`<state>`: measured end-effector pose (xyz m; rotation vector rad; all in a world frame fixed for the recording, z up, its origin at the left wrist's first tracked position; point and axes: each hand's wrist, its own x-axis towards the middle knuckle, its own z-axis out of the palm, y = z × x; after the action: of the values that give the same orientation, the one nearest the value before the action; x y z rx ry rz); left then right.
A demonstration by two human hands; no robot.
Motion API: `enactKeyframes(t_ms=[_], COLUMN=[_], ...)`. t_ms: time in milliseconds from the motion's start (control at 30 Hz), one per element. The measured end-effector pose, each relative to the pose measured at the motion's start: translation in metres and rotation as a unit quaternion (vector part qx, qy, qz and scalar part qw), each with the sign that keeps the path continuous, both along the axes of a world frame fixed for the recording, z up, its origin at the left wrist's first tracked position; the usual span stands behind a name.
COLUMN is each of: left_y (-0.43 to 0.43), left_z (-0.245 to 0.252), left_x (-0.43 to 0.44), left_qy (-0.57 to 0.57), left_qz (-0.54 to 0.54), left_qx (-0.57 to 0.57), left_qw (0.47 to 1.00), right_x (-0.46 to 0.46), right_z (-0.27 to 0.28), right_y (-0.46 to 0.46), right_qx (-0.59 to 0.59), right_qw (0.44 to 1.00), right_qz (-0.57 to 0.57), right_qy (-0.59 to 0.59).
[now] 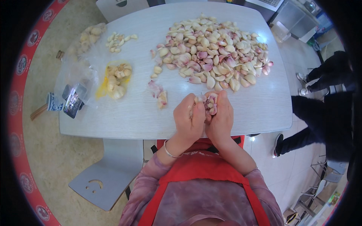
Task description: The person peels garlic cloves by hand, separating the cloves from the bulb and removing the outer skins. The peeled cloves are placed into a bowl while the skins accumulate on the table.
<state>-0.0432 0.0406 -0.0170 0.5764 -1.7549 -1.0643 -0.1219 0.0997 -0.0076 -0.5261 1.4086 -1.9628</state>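
A garlic bulb (210,105) with purple-tinged cloves is held between my two hands, above the table's front edge. My left hand (189,114) grips its left side, a pale piece of skin or clove showing at the fingers. My right hand (222,118) cups the bulb from the right, thumb along its edge; the fingers underneath are hidden. Beyond my hands a broad heap of unpeeled garlic cloves (215,53) covers the far right of the table. Left of my hands lie purple garlic skins (157,93).
Whole garlic bulbs in yellow netting (116,80), a small group of peeled cloves (120,41) and a clear plastic bag (82,65) are on the left of the white table (133,118). A phone (73,101) stands near a blue-and-white chopstick cup (55,101). People stand at right.
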Motion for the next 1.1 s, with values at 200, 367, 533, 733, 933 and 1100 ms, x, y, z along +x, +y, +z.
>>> enactKeyframes(t_ms=[200, 367, 533, 733, 933, 1100], left_y=[-0.021, -0.037, -0.049, -0.037, -0.041, -0.041], left_z=[0.030, 0.030, 0.020, 0.018, 0.023, 0.025], left_x=[0.010, 0.029, 0.032, 0.022, 0.021, 0.021], left_qy=[0.081, -0.126, -0.206, -0.109, -0.089, -0.124], left_qz=[0.046, 0.006, -0.010, 0.012, -0.076, -0.041], left_qx=[-0.080, -0.033, -0.207, -0.079, -0.062, -0.030], left_qw=[0.992, 0.991, 0.956, 0.991, 0.991, 0.991], right_x=[-0.028, -0.030, -0.033, -0.030, -0.033, -0.035], right_z=[-0.009, 0.003, 0.004, -0.003, -0.002, 0.000], right_y=[0.007, 0.004, 0.011, 0.014, 0.018, 0.016], right_qx=[-0.032, -0.082, -0.012, 0.005, -0.001, -0.017], right_qw=[0.983, 0.986, 0.998, 0.985, 0.953, 0.945], right_qz=[0.045, 0.058, 0.065, 0.044, 0.028, 0.018], right_qy=[-0.174, -0.133, 0.004, 0.167, 0.302, 0.326])
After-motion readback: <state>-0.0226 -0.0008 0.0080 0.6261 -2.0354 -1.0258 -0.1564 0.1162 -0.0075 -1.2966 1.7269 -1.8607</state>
